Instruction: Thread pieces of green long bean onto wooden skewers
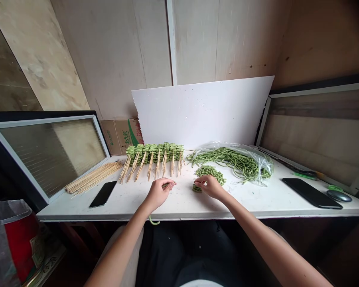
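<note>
Wht bench (122,209) | L hand (158,194) pinching long bean (166,185) | R hand (208,186) pinching folded beans (197,188)

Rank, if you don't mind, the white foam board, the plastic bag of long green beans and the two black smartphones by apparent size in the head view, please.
1. White foam board
2. Plastic bag of long green beans
3. Two black smartphones: the right-hand one looks bigger than the left-hand one, but the wide lens makes this unsure.
</note>
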Demonstrator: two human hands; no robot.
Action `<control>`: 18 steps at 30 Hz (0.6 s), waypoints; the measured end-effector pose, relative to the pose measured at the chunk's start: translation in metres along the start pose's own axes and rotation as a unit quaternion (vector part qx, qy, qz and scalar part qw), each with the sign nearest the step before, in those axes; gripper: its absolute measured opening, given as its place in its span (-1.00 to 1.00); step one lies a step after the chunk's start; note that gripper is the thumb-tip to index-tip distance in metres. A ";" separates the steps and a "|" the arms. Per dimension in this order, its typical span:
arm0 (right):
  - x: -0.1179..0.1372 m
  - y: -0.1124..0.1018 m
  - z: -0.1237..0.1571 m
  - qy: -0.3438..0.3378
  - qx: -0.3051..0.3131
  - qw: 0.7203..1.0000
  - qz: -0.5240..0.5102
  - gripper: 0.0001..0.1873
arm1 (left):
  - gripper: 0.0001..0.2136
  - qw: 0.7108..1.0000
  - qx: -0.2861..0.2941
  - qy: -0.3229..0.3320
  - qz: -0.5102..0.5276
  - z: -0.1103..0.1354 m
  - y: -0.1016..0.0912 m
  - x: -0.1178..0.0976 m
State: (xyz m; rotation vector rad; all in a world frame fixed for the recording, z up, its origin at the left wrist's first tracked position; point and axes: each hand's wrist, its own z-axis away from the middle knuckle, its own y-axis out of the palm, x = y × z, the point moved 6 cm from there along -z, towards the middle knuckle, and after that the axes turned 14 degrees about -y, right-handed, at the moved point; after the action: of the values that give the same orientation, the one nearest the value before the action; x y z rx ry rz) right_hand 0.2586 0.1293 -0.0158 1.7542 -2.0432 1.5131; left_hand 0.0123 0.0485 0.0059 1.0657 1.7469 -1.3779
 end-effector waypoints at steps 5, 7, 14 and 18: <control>-0.001 0.002 0.002 -0.012 0.014 0.999 0.038 -0.74 | -0.66 1.000 -0.003 0.003 -0.004 -0.001 0.000 0.002; -0.003 0.002 0.003 -0.014 0.014 0.997 0.075 -0.75 | -0.66 1.000 -0.004 0.003 -0.010 0.000 0.000 0.001; -0.002 0.002 0.005 -0.046 -0.008 0.992 0.117 -0.72 | -0.69 1.000 -0.001 0.002 -0.027 0.003 0.002 -0.005; 0.008 -0.004 0.002 -0.030 -0.052 0.995 0.083 -0.53 | -0.74 0.999 0.003 0.006 -0.054 0.005 0.004 -0.010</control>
State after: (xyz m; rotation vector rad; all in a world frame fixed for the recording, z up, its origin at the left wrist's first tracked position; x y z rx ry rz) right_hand 0.2598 0.1225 -0.0096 1.6481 -2.3041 1.3791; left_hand 0.0203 0.0418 0.0113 0.9966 1.8336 -1.4463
